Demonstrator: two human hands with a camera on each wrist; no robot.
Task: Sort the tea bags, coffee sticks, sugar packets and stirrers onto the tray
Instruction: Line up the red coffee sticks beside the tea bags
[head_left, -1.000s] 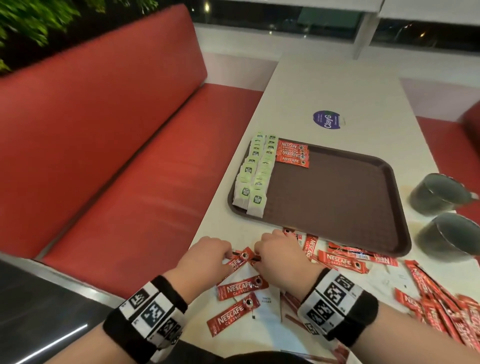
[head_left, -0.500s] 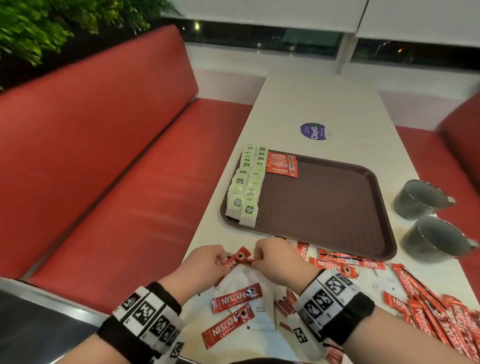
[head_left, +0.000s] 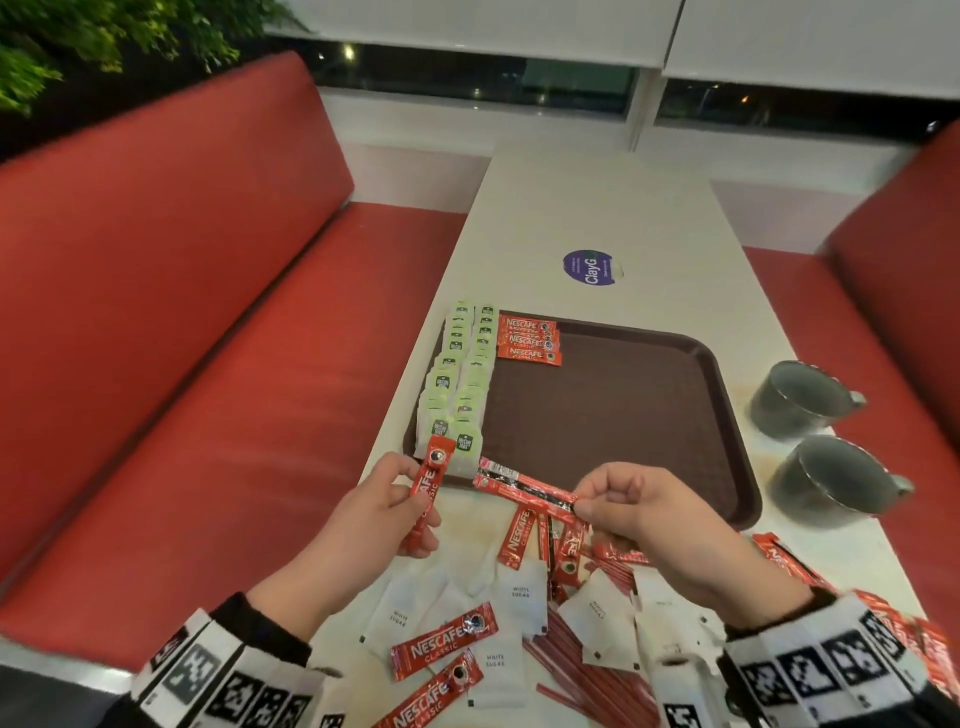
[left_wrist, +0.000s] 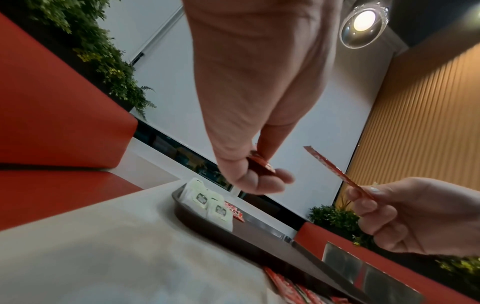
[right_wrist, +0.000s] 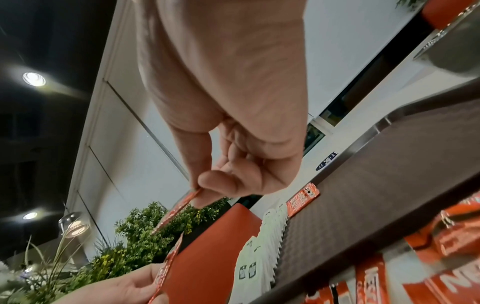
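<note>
My left hand pinches one red Nescafe coffee stick upright above the table's near left edge; the stick shows between thumb and fingers in the left wrist view. My right hand pinches a second coffee stick by one end, pointing left just in front of the brown tray. That stick shows edge-on in the right wrist view. On the tray, green tea bags lie in two rows along the left side, with three coffee sticks beside them at the far left.
Loose coffee sticks, white sugar packets and thin red stirrers lie scattered on the white table near me. Two grey mugs stand right of the tray. Red bench seats flank the table.
Both hands have lifted off the table, each now holding its own coffee stick, and moved apart. The head view has tipped down and drawn nearer the table.
</note>
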